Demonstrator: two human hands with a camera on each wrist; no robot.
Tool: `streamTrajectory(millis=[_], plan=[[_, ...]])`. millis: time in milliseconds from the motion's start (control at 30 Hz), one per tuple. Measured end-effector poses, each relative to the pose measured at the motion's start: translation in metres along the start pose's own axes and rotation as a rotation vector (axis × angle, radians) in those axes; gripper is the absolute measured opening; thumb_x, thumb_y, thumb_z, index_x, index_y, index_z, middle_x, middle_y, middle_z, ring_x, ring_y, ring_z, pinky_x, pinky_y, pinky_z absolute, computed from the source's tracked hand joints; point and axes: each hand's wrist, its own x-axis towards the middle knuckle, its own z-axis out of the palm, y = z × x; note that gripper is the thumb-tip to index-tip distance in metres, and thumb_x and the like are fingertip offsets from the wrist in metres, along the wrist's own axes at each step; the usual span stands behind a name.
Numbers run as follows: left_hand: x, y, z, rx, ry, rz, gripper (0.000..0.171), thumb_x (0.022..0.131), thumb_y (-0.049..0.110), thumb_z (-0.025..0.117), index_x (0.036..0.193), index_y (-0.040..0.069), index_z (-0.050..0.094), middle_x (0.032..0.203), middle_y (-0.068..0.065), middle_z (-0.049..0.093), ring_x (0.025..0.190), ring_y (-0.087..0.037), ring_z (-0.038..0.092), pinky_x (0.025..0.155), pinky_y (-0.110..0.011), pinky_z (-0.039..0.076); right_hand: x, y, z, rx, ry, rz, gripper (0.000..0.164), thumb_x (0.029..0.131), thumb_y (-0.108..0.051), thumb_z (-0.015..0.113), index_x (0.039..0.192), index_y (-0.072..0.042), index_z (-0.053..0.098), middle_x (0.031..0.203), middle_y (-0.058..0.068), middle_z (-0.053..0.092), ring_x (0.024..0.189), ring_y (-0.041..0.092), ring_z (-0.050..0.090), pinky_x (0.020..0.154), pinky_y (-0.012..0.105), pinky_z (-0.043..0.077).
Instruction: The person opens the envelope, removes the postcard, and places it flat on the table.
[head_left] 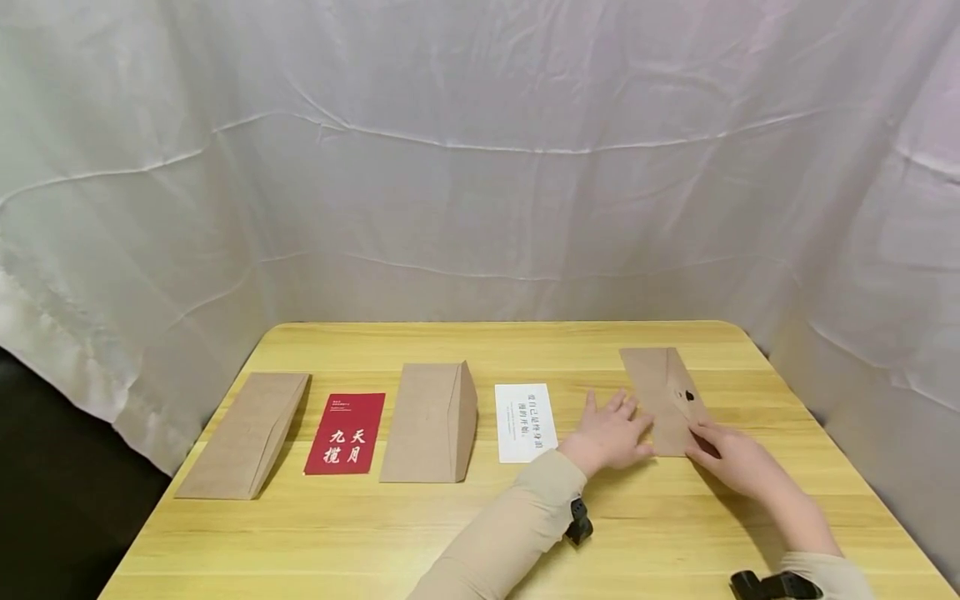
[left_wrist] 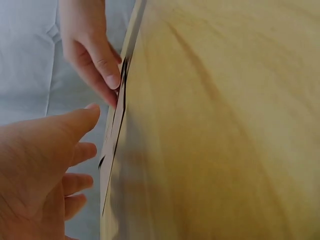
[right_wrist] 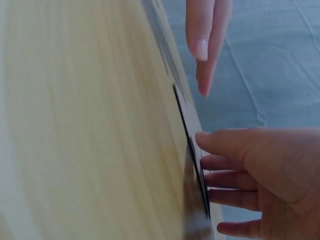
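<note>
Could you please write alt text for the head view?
A person's left hand and right hand flank a brown envelope on a wooden table. Leftward, in order, lie a white card, second envelope, red card and third envelope.
</note>
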Motion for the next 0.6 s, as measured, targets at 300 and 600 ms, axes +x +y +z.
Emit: streamTrajectory(millis=[300,600], plan=[[-0.007,0.003,0.003,0.009,-0.054,-0.015,0.062,0.093,0.067,0.040,0.149,0.042,0.033,0.161,0.010,0.028,0.151,-0.012,0.021,0.121,-0.050,0.021,0.002,-0.023,0.000,-0.003,0.015,-0.042,0.047,0.089,-0.026,0.069,0.123,0.006,0.063,0.124,0.033,0.060,0.112,0.050,0.058,0.093,0.061,0.047],[-0.020,-0.010,0.002,-0.019,-0.104,-0.015,0.063,0.092,0.065,0.046,0.149,0.041,0.034,0.161,0.010,0.026,0.151,-0.012,0.019,0.122,-0.048,0.020,0.002,-0.040,0.002,-0.007,0.022,-0.102,0.043,0.088,-0.024,0.070,0.119,0.006,0.066,0.120,0.028,0.065,0.110,0.045,0.062,0.093,0.057,0.049]])
